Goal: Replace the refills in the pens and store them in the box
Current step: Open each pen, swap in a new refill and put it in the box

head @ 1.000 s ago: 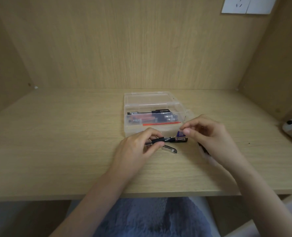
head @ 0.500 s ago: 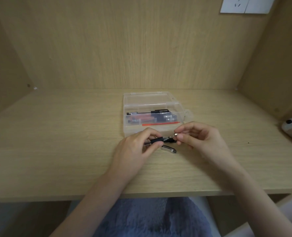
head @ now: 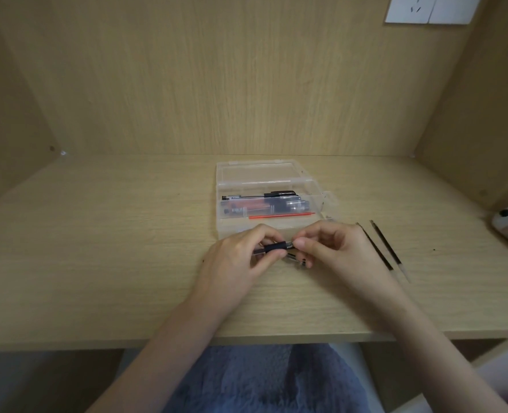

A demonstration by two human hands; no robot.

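We note the pen (head: pixel 275 251) at frame centre, long axis left-right, just below the box (head: pixel 220 186). Left hand (head: pixel 238 263) grips its barrel; right hand (head: pixel 327 251) pinches the tip at its right end.

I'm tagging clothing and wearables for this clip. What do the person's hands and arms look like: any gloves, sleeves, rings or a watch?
Both the left hand and the right hand are bare: no gloves, rings or watch show. The forearms are bare too, with no sleeve or bracelet up to the frame's edge.
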